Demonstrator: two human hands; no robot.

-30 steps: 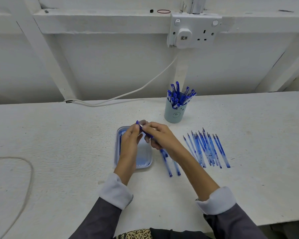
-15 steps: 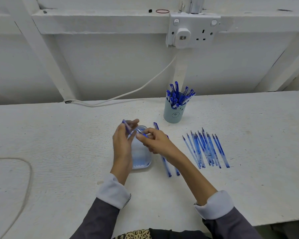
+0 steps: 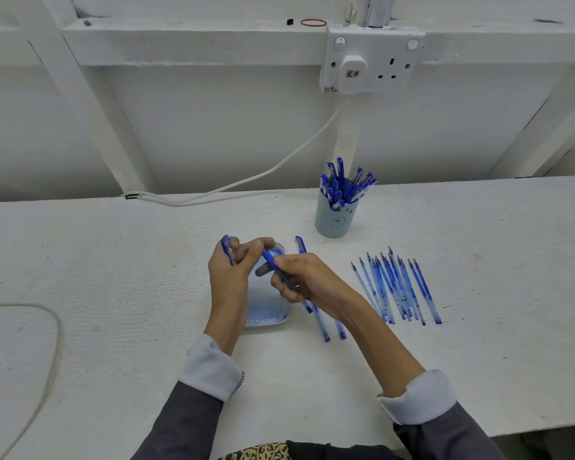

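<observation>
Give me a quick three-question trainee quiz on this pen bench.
1. True or false: the cup is empty.
2. Where do the loose refills lie? A in the cup; B on the table, right of the right hand; C under the cup.
3. What lies beneath the left hand?
Key: 1 false, pens stand in it. 2 B. 3 the tray.

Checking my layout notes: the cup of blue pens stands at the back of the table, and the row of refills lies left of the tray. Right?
Not quite. The head view shows the row of refills right of the tray, not left. The cup does stand at the back of the table.
</observation>
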